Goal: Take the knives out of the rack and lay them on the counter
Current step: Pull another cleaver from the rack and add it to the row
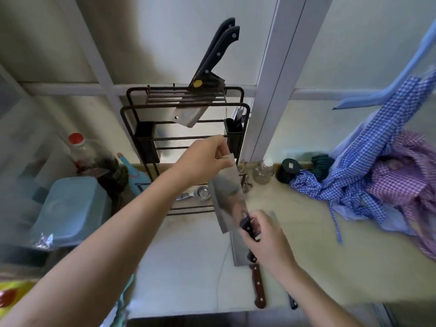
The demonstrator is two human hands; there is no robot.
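Note:
A black wire knife rack (128, 128) stands on the pale counter (306, 256) against the window. Two black-handled cleavers (212, 57) sit in its top slots, blades down. I hold a third cleaver (226, 197) above the counter in front of the rack. My left hand (205, 159) pinches the far top corner of its blade. My right hand (266, 239) grips its black handle. On the counter under my right hand lies a brown-handled knife (258, 286), with another blade (237, 251) beside it. A dark handle (292, 302) pokes out near the counter's front edge.
Checked blue and purple cloths (368, 180) are heaped on the counter at the right. A glass jar (263, 172) and a dark lidded jar (289, 169) stand by the window. At the left are a light blue container (73, 206) and a red-capped bottle (80, 149).

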